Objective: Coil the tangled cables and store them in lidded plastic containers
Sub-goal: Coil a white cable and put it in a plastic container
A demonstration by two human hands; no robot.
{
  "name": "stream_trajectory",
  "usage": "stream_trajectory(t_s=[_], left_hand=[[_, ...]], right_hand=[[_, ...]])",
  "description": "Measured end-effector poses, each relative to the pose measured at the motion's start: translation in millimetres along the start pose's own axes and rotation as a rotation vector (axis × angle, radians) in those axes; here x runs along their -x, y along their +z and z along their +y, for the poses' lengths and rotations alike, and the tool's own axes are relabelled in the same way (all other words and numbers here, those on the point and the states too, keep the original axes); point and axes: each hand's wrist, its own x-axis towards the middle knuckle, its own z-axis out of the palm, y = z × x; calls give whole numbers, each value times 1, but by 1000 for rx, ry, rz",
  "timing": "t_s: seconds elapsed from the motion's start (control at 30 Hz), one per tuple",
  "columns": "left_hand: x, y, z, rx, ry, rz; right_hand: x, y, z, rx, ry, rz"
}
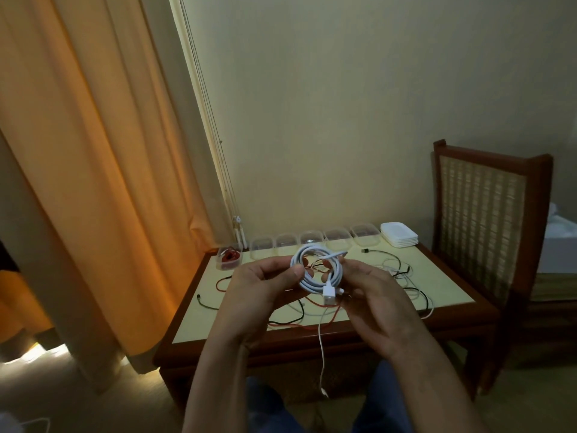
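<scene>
Coiled white cable held in both hands above the desk

Your left hand (262, 285) pinches the left side of the white cable coil (309, 281) between thumb and fingers; your right hand (371, 295) grips its right side, fingers curled around the loops. The white plug (330, 295) sits at the bottom of the coil, and one loose end (321, 354) hangs below the desk (199, 320) edge. Loose red, black and white cables (299, 326) lie tangled on the desk. Along the far edge stands a row of clear containers (312, 240); the leftmost container (229, 257) holds a red cable. A stack of white lids (399, 234) sits at the right end of the row.
</scene>
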Motion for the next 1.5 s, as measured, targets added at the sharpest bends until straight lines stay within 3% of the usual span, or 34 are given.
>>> stream_trajectory(t_s=[0.23, 0.33, 0.4, 0.6, 0.73, 0.87, 0.97, 1.13, 1.3, 1.4, 1.5], left_hand=[[-3, 8, -2, 17, -21, 99], [-2, 9, -1, 45, 3, 133], [-2, 9, 0, 22, 1, 109], [-5, -4, 5, -174, 6, -69], [-5, -8, 16, -470, 74, -169], [-6, -3, 18, -577, 102, -138], [-6, 2, 14, -522, 109, -95], [-12, -3, 11, -288, 35, 84], [-10, 3, 10, -165, -23, 140], [-9, 5, 8, -324, 0, 147], [-5, 7, 9, -580, 122, 118]], right_hand=[[2, -8, 0, 3, 2, -121], [10, 1, -1, 385, -74, -140], [11, 9, 0, 518, -113, -109], [10, 6, -4, 629, -56, -97], [10, -1, -11, 662, -12, -155], [11, 1, -15, 664, -7, -198], [7, 4, -11, 758, -66, -131], [0, 1, -5, 972, -304, 158], [-4, 4, 1, 897, -452, 213], [-4, 4, 2, 788, -460, 228], [-5, 0, 0, 904, -508, 255]])
